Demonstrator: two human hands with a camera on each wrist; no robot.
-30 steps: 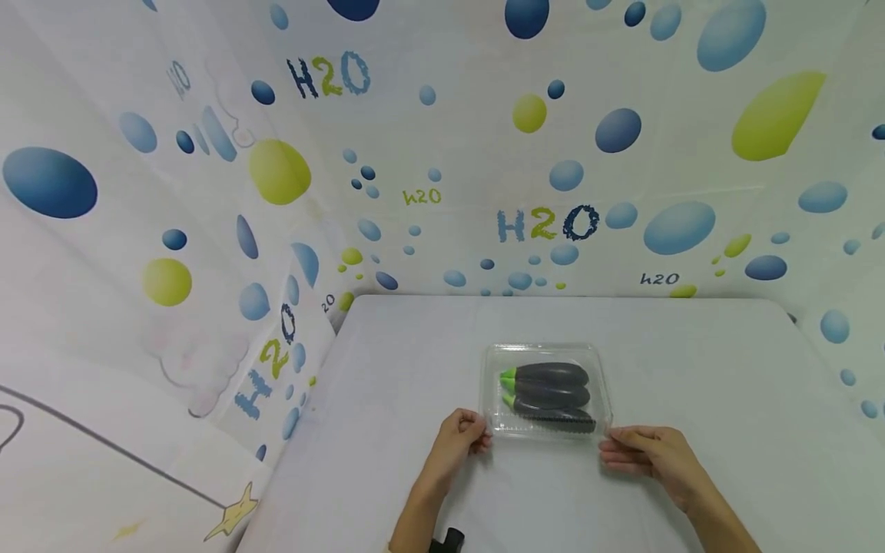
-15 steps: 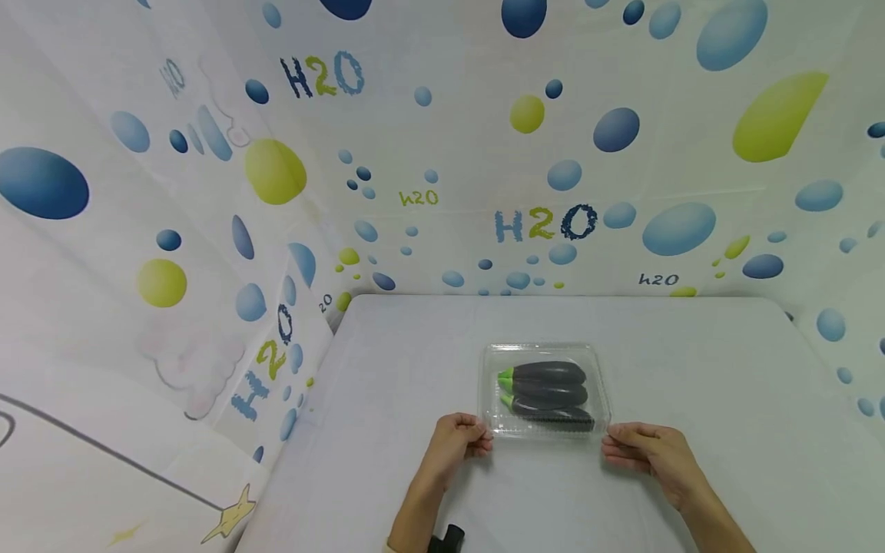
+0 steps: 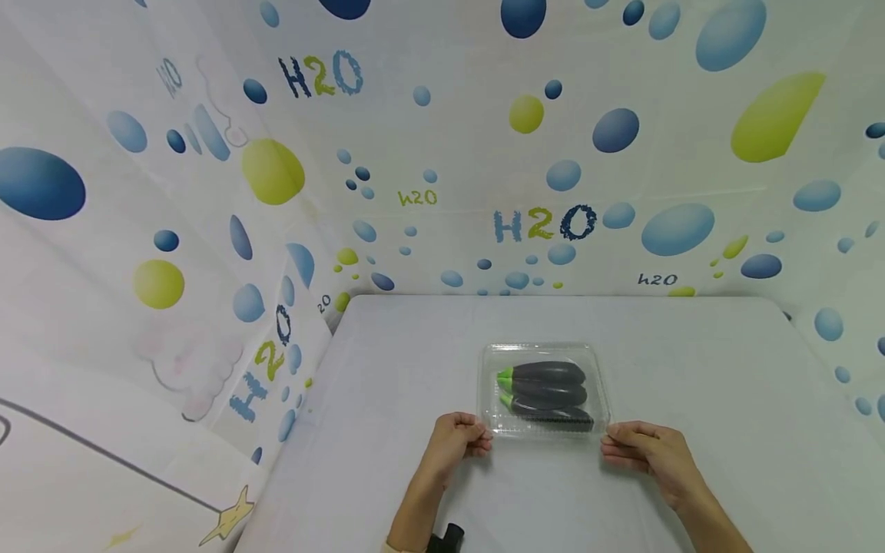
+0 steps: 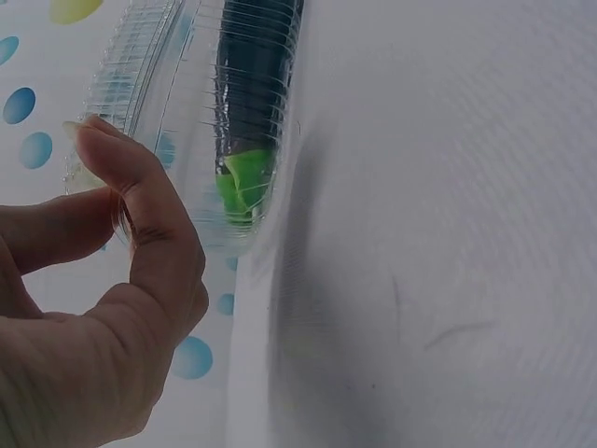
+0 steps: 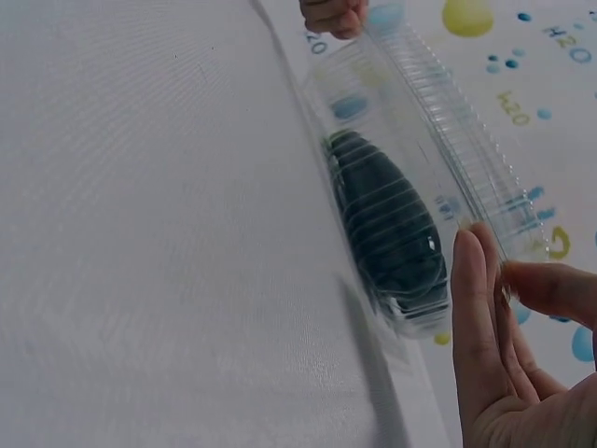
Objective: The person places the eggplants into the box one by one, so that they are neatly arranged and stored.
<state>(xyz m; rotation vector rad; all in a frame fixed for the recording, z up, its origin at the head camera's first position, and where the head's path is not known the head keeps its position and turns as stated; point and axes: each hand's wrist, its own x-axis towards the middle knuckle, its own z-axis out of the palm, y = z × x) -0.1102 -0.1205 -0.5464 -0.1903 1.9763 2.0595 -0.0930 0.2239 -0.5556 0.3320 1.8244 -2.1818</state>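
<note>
A clear plastic box [image 3: 544, 352] with a ribbed wall lies on the white table, and three dark eggplants [image 3: 549, 374] with green stem ends rest inside it. My left hand [image 3: 452, 445] pinches the rim at its near left corner between thumb and fingers. At the near right corner, my right hand [image 3: 646, 451] pinches the rim in the same way. In the left wrist view a green stem end [image 4: 244, 182] shows through the wall. The right wrist view shows the rounded end of an eggplant [image 5: 392, 219] behind the ribs.
White cloth covers the table [image 3: 705, 369]. Behind it hangs a white curtain [image 3: 470, 138] printed with blue and green dots and H2O lettering. A black device [image 3: 445, 539] sits at my left wrist.
Both hands keep their pinch on the box, which stays in place on the table. Only the head view shifts slightly.
</note>
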